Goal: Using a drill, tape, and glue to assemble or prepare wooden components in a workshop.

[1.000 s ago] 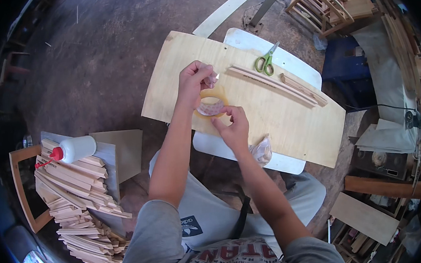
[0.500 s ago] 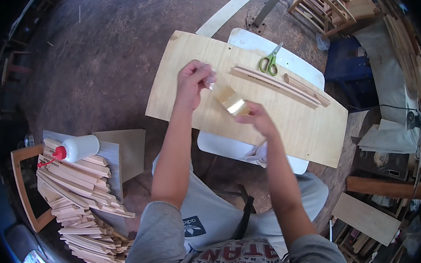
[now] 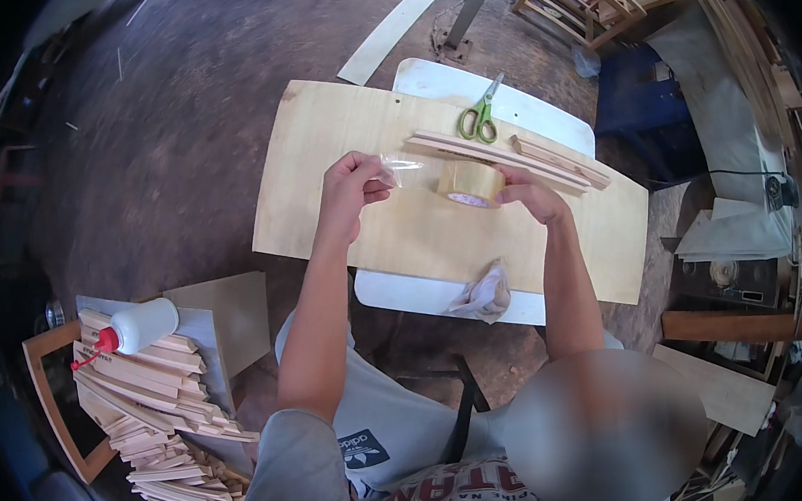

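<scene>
- Over the plywood sheet (image 3: 355, 141), which lies across a white table (image 3: 541, 112), both hands work at a roll of clear packing tape (image 3: 471, 185).
- Left hand (image 3: 351, 187): fingers closed in a pinch on the free end of the tape strip (image 3: 404, 167); the fist is raised above the sheet, knuckles toward the camera.
- Right hand (image 3: 530, 195): fingers wrapped around the roll from its right side, holding it just above the sheet, with the open core facing down and toward the person.
- Tape strip runs taut between the two hands, roughly level; it is transparent, with glare on the part near the left hand.
- Just behind the roll, long wooden slats (image 3: 507, 157) lie side by side on the sheet, running from upper left to lower right.
- Green-handled scissors (image 3: 479, 118) rest on the table at the far end of the slats, blades pointing away from the person.
- Crumpled cloth (image 3: 485, 293) hangs at the near edge of the table, below the right forearm.
- To the person's left, well apart from the table: a stack of short wooden strips (image 3: 149, 402) with a white glue bottle with a red nozzle (image 3: 134, 328) lying on top.
</scene>
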{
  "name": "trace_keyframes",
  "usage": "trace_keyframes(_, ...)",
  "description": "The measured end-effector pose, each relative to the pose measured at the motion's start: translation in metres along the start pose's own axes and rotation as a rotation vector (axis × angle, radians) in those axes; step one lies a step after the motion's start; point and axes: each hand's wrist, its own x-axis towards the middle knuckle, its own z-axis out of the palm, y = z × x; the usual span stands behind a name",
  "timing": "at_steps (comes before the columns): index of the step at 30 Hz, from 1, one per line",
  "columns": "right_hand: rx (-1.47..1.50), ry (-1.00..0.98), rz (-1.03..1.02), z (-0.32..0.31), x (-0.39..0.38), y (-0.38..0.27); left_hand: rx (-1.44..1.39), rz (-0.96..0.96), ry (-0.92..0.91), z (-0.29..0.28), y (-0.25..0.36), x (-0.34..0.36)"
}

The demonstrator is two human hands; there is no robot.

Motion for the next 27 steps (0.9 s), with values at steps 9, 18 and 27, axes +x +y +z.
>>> trace_keyframes(9, -0.964, 0.682, 0.336, 0.003, 0.102, -0.071, -0.017, 0.038, -0.135, 0.011, -0.002, 0.003)
trace_keyframes(18, -0.921, 0.639, 0.444, -0.004, 0.108, -0.057, -0.110, 0.018, -0.195, 0.011, -0.005, 0.005)
trace_keyframes(27, -0.310, 0.486, -0.042, -0.021, -0.048, 0.024, -0.133, 0.047, -0.228, 0.013, -0.013, 0.007)
